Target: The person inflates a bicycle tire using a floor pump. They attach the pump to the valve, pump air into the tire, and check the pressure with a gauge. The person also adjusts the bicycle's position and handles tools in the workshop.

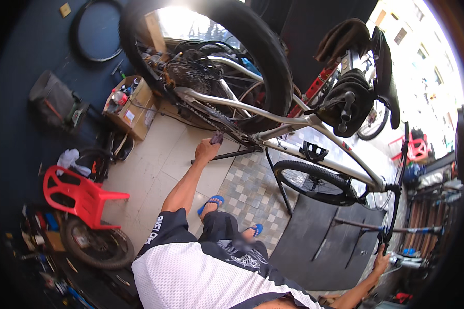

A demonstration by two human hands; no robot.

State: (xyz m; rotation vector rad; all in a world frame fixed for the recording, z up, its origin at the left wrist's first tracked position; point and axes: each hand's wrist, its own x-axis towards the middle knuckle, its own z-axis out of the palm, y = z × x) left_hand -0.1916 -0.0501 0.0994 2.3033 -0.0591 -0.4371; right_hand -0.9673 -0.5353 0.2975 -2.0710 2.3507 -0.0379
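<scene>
A silver mountain bike [288,149] is held up in front of me, its rear wheel [273,67] raised near me and its front wheel [314,180] further right. My left hand [207,150] is closed around a dark pedal [217,138] at the end of the crank arm. Close by run the chain and the rear cassette [188,77]. Far to the right, my right hand [381,261] is closed on the near end of the black handlebar [397,206], by the brake lever. The fingers are partly hidden there.
A red plastic chair [85,198] and a loose wheel [95,244] stand at left, below a cardboard box [131,110] of bottles. Dark cloth [345,98] wraps a clamp near the saddle. A black mat [319,242] lies on the floor; a tool rack [423,226] stands at right.
</scene>
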